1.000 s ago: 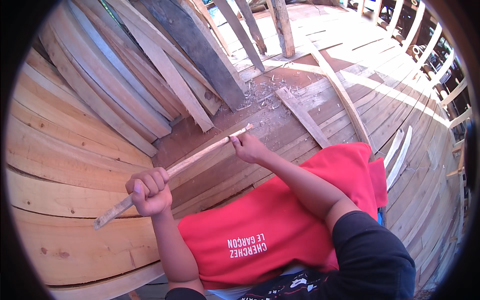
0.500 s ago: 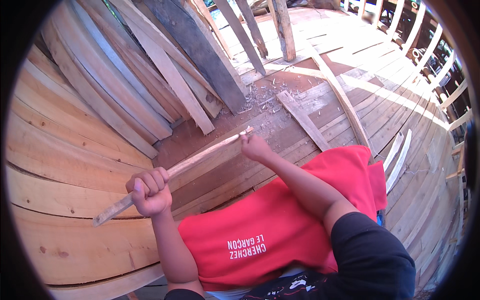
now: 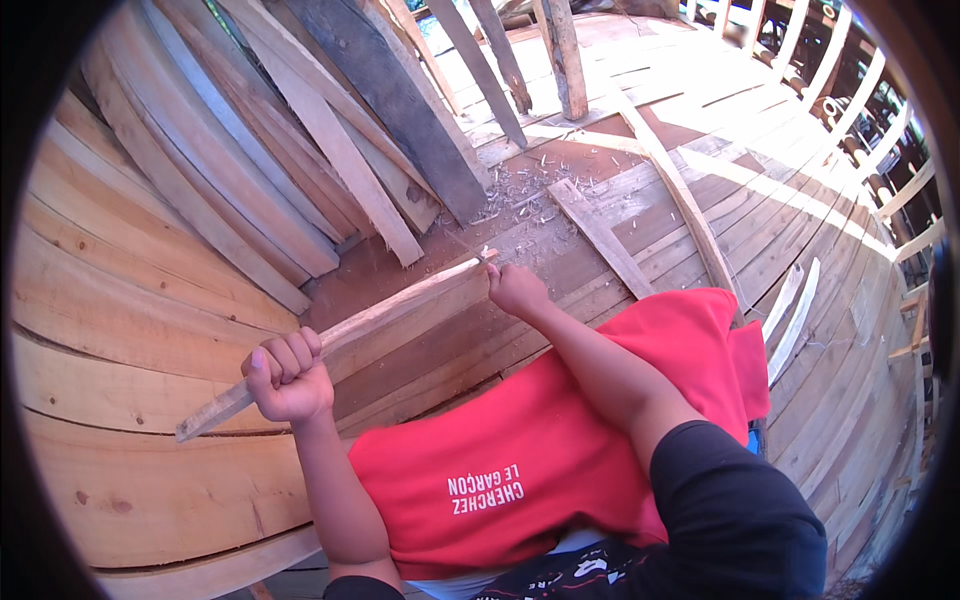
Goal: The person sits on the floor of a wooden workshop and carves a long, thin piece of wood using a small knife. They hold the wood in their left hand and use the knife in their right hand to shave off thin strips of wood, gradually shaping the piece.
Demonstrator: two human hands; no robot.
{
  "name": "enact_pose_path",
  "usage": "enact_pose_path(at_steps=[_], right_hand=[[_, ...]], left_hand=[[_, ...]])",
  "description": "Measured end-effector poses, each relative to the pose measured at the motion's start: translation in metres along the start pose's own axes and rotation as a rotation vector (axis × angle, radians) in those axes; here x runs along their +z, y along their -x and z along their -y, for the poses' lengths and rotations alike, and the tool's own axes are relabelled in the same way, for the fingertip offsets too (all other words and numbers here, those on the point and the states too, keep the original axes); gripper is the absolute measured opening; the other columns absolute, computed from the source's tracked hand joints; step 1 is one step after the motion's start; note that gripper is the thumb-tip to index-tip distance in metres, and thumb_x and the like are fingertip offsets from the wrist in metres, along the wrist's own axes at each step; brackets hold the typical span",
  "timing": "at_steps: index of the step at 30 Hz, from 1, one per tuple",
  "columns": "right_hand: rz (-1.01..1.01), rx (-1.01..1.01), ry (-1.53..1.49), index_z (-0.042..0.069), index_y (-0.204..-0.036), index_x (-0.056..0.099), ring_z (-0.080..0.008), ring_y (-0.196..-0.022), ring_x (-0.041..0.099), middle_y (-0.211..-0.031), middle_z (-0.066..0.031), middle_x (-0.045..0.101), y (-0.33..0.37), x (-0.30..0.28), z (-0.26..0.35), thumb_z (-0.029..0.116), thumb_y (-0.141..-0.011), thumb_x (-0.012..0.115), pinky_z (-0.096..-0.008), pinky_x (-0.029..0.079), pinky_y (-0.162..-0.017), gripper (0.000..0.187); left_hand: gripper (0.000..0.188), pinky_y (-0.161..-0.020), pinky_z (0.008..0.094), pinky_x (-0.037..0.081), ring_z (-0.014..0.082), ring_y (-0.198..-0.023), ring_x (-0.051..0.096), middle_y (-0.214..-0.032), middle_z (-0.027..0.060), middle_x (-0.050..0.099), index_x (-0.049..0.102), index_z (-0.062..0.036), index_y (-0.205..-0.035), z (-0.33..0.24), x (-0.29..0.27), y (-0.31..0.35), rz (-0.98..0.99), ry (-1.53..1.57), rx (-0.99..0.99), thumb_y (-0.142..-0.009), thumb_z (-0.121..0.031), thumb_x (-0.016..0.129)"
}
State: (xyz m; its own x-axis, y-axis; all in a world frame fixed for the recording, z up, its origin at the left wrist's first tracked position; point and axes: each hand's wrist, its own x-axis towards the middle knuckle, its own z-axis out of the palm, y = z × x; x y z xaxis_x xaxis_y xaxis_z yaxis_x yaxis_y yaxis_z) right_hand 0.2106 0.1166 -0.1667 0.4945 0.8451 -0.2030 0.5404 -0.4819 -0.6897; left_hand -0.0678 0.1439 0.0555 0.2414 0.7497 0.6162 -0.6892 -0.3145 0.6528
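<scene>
A long, thin wooden stick (image 3: 400, 300) slants up and to the right across my front. My left hand (image 3: 288, 375) is wrapped around it in a fist near its lower end, and a short length sticks out past that fist. At the far end my right hand (image 3: 518, 290) is closed in a pinch close beside the tip. Whatever small thing its fingers hold is hidden and too small to name. Pale curled bits cling to the stick at that tip. Red cloth (image 3: 540, 430) lies over my lap below both hands.
Curved planks (image 3: 150, 370) form a wall on my left, with loose boards (image 3: 350, 170) leaning there. Wood shavings (image 3: 530, 205) litter the plank floor ahead. A short board (image 3: 600, 238) and a long curved batten (image 3: 680, 195) lie there. White strips (image 3: 798, 310) rest at the right.
My left hand and the stick's lower end have shifted slightly left. My right hand has moved a little right, just off the tip. Both hands remain closed.
</scene>
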Motion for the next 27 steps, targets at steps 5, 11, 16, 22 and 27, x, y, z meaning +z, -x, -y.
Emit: enact_pose_path(at_steps=[5, 11, 16, 22, 27], right_hand=[[0.041, -0.331, -0.122, -0.001, -0.092, 0.066, -0.0471, -0.084, 0.064, -0.082, -0.0273, 0.066, 0.028, 0.001, 0.041, 0.041, -0.102, 0.04, -0.0553, 0.049, -0.076, 0.051], [0.013, -0.355, -0.089, -0.002, -0.093, 0.067, -0.0463, -0.09, 0.065, -0.089, -0.0281, 0.067, 0.032, 0.002, 0.046, 0.045, -0.103, 0.035, -0.0532, 0.051, -0.079, 0.058], [-0.015, -0.003, -0.014, -0.003, -0.093, 0.068, -0.0475, -0.094, 0.064, -0.094, -0.0303, 0.067, 0.001, 0.007, 0.008, 0.043, -0.103, 0.034, -0.055, 0.05, -0.084, 0.057], [0.023, 0.141, -0.085, -0.004, -0.107, 0.065, -0.0469, -0.1, 0.063, -0.102, -0.0313, 0.066, -0.005, 0.008, -0.01, 0.037, -0.103, 0.038, -0.0544, 0.049, -0.088, 0.049], [0.158, 0.143, 0.087, -0.004, -0.111, 0.065, -0.0431, -0.108, 0.062, -0.111, -0.028, 0.066, 0.004, 0.0, 0.0, 0.034, -0.102, 0.038, -0.0508, 0.049, -0.092, 0.048]], left_hand=[[0.045, -0.051, 0.0317, 0.021, 0.0123, -0.048, 0.014, -0.05, -0.0027, 0.019, 0.019, -0.016, -0.059, -0.005, -0.017, 0.006, 0.043, -0.08, -0.013, -0.098, -0.02, 0.04], [0.045, -0.051, 0.0317, 0.021, 0.0122, -0.048, 0.015, -0.05, -0.0028, 0.02, 0.019, -0.0166, -0.059, -0.004, -0.014, 0.003, 0.069, -0.066, -0.013, -0.098, -0.02, 0.041], [0.044, -0.051, 0.032, 0.02, 0.0122, -0.048, 0.014, -0.05, -0.0028, 0.019, 0.019, -0.0159, -0.059, -0.002, -0.01, 0.0, 0.017, -0.045, -0.011, -0.097, -0.019, 0.04], [0.043, -0.05, 0.0321, 0.019, 0.0124, -0.047, 0.012, -0.049, -0.0024, 0.017, 0.019, -0.0151, -0.058, 0.003, -0.006, 0.001, -0.029, -0.007, -0.002, -0.096, -0.016, 0.04], [0.044, -0.05, 0.0326, 0.019, 0.0123, -0.047, 0.012, -0.05, -0.0023, 0.017, 0.02, -0.0151, -0.058, -0.006, -0.019, 0.0, -0.034, -0.077, 0.028, -0.097, -0.018, 0.039]])
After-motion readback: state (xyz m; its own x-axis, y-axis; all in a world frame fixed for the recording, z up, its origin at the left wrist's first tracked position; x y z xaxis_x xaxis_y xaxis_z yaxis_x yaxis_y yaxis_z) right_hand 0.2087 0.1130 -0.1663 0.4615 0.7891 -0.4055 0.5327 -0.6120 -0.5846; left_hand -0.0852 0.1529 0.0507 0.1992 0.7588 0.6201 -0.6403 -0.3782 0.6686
